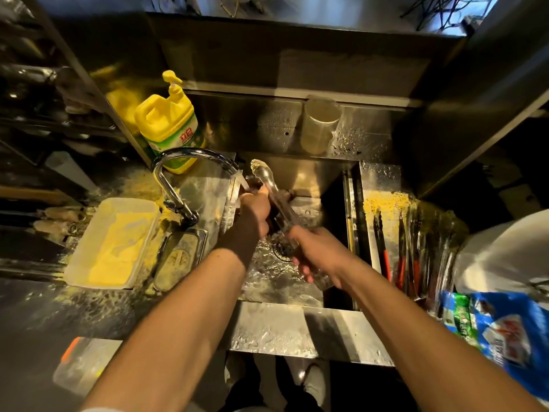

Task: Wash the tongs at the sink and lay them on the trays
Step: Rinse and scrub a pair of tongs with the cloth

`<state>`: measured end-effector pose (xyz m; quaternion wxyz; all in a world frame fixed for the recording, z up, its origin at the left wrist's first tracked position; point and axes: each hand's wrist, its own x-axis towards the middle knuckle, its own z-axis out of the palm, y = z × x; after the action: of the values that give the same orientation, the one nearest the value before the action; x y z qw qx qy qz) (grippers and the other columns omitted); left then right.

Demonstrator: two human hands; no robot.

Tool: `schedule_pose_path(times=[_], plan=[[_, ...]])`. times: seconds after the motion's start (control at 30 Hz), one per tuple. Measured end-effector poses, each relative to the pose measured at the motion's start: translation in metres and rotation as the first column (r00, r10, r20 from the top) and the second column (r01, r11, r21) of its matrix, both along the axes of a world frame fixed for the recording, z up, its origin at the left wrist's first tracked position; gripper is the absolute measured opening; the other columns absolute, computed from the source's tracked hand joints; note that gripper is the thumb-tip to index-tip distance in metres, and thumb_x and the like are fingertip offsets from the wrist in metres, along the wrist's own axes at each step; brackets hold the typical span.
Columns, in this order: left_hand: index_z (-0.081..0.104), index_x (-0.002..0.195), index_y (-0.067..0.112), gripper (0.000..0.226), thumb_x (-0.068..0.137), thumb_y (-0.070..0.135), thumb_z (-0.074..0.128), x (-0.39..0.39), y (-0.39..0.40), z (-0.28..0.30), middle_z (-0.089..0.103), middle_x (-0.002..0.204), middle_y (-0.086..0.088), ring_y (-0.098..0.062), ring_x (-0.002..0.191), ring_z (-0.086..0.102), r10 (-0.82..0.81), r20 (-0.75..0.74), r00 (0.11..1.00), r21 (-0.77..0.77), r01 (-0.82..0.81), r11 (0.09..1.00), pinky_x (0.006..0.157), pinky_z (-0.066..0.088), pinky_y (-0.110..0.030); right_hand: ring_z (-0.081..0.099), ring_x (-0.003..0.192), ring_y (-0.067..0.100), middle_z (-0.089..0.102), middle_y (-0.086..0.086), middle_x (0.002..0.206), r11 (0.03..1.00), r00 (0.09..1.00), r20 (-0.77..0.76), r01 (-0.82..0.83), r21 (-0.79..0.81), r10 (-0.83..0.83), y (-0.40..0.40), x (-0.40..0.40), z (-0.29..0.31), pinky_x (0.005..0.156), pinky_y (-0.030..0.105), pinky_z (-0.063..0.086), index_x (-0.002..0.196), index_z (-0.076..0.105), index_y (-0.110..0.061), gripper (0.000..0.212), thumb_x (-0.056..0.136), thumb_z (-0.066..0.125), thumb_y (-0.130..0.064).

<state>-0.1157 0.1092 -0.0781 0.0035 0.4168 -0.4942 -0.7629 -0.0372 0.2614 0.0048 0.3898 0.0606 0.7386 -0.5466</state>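
Observation:
A pair of metal tongs [264, 176] slants over the steel sink [309, 173], its scalloped tips pointing away from me under the faucet [184, 157]. Water runs from the spout onto them. My right hand [315, 254] grips the tongs' handle end low in the basin. My left hand [255, 209] is closed around the tongs' middle, near the water stream; whether it also holds a scrubber is unclear. Several other tongs [413, 254] with red and black handles lie side by side on the counter to the right of the sink.
A yellow dish-soap pump bottle [169, 126] stands behind the faucet. Left of the sink are a white tub [116, 242] with yellow content and a small steel tray [181, 257]. A clear cup [319, 123] leans on the backsplash. A blue plastic bag [499, 328] lies at the right.

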Motion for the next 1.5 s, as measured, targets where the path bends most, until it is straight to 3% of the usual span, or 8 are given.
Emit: schedule_pose_path(times=[0.17, 0.3, 0.4, 0.63, 0.87, 1.03, 1.3, 1.5], plan=[[0.058, 0.127, -0.003, 0.039, 0.092, 0.012, 0.068, -0.001, -0.008, -0.004, 0.068, 0.122, -0.026, -0.040, 0.107, 0.070, -0.073, 0.025, 0.997, 0.070, 0.071, 0.995, 0.095, 0.055, -0.059, 0.045, 0.041, 0.014, 0.058, 0.005, 0.062, 1.000, 1.000, 0.002, -0.004, -0.028, 0.004, -0.001, 0.010, -0.003, 0.041, 0.026, 0.042, 0.106, 0.061, -0.004, 0.039, 0.091, 0.051, -0.039], [0.066, 0.104, 0.003, 0.017, 0.095, 0.017, 0.063, -0.001, -0.015, -0.010, 0.068, 0.119, -0.027, -0.042, 0.108, 0.068, 0.027, 0.058, 0.998, -0.072, -0.023, 0.997, 0.097, 0.054, -0.057, 0.048, 0.043, 0.013, 0.060, 0.002, 0.062, 0.997, 0.997, 0.012, -0.076, -0.003, 0.076, 0.027, 0.014, -0.003, 0.043, 0.025, 0.044, 0.105, 0.062, -0.011, 0.045, 0.088, 0.050, -0.051], [0.064, 0.121, 0.007, 0.033, 0.099, 0.032, 0.057, 0.002, -0.019, -0.010, 0.068, 0.116, -0.017, -0.032, 0.094, 0.070, 0.095, 0.060, 0.994, 0.007, -0.096, 0.995, 0.087, 0.059, -0.043, 0.049, 0.046, 0.013, 0.060, -0.001, 0.062, 0.997, 0.996, 0.068, -0.054, -0.055, 0.057, 0.056, 0.013, -0.002, 0.044, 0.023, 0.043, 0.104, 0.059, -0.010, 0.053, 0.091, 0.040, -0.058], [0.046, 0.143, -0.003, 0.063, 0.105, 0.046, 0.035, 0.039, -0.016, -0.007, 0.060, 0.130, -0.024, -0.036, 0.122, 0.058, 0.080, -0.237, 0.968, 0.292, -0.008, 0.956, 0.105, 0.050, -0.046, 0.072, 0.068, 0.033, 0.068, 0.020, 0.099, 1.000, 0.997, -0.071, -0.010, 0.029, 0.013, 0.060, -0.014, 0.004, 0.052, 0.037, 0.053, 0.119, 0.037, -0.015, 0.057, 0.080, 0.079, -0.019], [0.068, 0.116, 0.012, 0.046, 0.100, 0.050, 0.046, 0.035, -0.007, 0.008, 0.072, 0.112, -0.012, -0.030, 0.116, 0.064, 0.016, -0.163, 0.986, 0.271, 0.029, 0.962, 0.110, 0.045, -0.043, 0.060, 0.057, 0.021, 0.068, 0.013, 0.086, 0.989, 0.987, -0.144, -0.052, 0.136, 0.072, 0.040, -0.017, 0.001, 0.055, 0.039, 0.051, 0.117, 0.056, -0.022, 0.040, 0.083, 0.066, -0.006], [0.069, 0.109, 0.016, 0.032, 0.094, 0.043, 0.062, 0.026, 0.002, 0.014, 0.074, 0.098, -0.009, -0.027, 0.090, 0.071, -0.041, -0.025, 0.999, 0.179, 0.044, 0.983, 0.081, 0.056, -0.033, 0.065, 0.074, 0.024, 0.068, 0.010, 0.092, 0.975, 0.977, -0.155, -0.119, 0.187, 0.149, 0.034, -0.018, 0.003, 0.070, 0.044, 0.059, 0.089, 0.057, -0.032, 0.028, 0.084, 0.063, -0.005], [0.057, 0.093, 0.006, 0.013, 0.094, 0.016, 0.065, 0.003, -0.001, 0.016, 0.067, 0.093, -0.018, -0.028, 0.074, 0.068, -0.027, -0.004, 1.000, -0.044, 0.027, 0.999, 0.063, 0.061, -0.040, 0.056, 0.047, 0.015, 0.067, 0.010, 0.071, 0.987, 0.985, -0.080, -0.151, 0.049, 0.154, 0.034, -0.006, 0.000, 0.045, 0.028, 0.049, 0.117, 0.055, -0.022, 0.036, 0.087, 0.058, -0.004], [0.056, 0.131, -0.001, 0.047, 0.091, 0.016, 0.071, -0.001, 0.011, 0.018, 0.069, 0.115, -0.022, -0.038, 0.098, 0.069, -0.097, 0.062, 0.993, 0.011, 0.097, 0.995, 0.096, 0.054, -0.058, 0.055, 0.042, 0.011, 0.063, 0.007, 0.071, 0.988, 0.985, -0.131, -0.100, 0.114, 0.115, 0.029, -0.008, 0.009, 0.041, 0.025, 0.047, 0.098, 0.060, -0.016, 0.012, 0.090, 0.058, -0.007]])
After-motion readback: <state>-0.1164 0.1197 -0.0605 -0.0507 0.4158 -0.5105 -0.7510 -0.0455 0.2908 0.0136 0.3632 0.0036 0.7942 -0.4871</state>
